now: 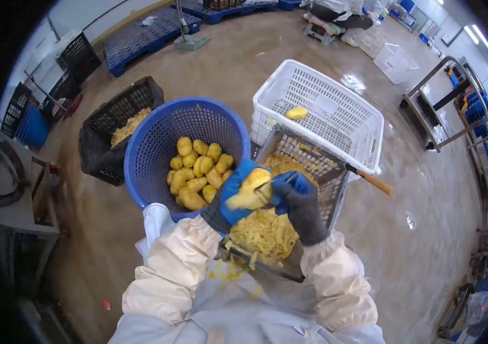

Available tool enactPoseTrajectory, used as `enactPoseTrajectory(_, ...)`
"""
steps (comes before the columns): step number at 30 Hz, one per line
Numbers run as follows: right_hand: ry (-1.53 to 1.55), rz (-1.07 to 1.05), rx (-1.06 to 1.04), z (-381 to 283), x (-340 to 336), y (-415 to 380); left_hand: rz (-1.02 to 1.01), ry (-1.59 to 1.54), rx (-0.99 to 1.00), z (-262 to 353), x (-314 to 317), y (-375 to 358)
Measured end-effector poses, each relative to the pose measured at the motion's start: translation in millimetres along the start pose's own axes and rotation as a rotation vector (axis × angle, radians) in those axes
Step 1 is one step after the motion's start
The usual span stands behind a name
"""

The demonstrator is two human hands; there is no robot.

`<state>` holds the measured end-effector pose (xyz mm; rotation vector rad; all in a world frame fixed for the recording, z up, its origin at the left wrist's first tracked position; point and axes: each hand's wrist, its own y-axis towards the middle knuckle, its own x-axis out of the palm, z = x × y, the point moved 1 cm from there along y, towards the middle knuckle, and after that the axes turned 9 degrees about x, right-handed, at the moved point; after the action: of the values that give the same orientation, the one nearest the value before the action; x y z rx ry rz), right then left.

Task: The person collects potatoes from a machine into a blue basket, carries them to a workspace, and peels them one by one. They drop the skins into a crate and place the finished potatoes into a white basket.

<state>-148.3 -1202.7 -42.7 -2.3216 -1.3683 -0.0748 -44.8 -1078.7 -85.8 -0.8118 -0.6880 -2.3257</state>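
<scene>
My left hand (pixel 236 195), in a blue glove, is closed around a potato (pixel 254 190) that is partly peeled. Against the potato's right side, my right hand (pixel 301 200) grips a peeler (pixel 268 184); its handle is mostly hidden by the glove. Both hands are above a dark crate (pixel 327 198) with a heap of potato peels (pixel 264 235) in it. To the left, a blue basket (pixel 186 106) holds several unpeeled potatoes (pixel 195 183). One peeled potato (pixel 296 113) lies in the white crate (pixel 364 114) beyond the dark crate.
A knife with a wooden handle (pixel 373 180) rests across the dark crate's right rim. Another black crate (pixel 92 137) with peels stands left of the basket. Blue pallets (pixel 141 40), a metal cart (pixel 444 109) and a seated person (pixel 341 14) are farther off.
</scene>
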Motion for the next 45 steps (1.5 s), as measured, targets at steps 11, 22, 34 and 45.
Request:
enactPoseTrajectory(11,0.101,0.205,-0.075,0,-43,29,0.061,0.091,-0.297,8,0,8)
enactPoseTrajectory(22,0.445,-0.161,0.046,12,-19,12,0.111,-0.259,-0.439,5,5,9)
enactPoseTrajectory(34,0.292,0.242,-0.271,3,-83,42,-0.007,-0.720,-0.702,1,-3,13)
enactPoseTrajectory(45,-0.188,-0.045,-0.313,16,6,-1,-0.015,-0.524,-0.498,-8,-19,19)
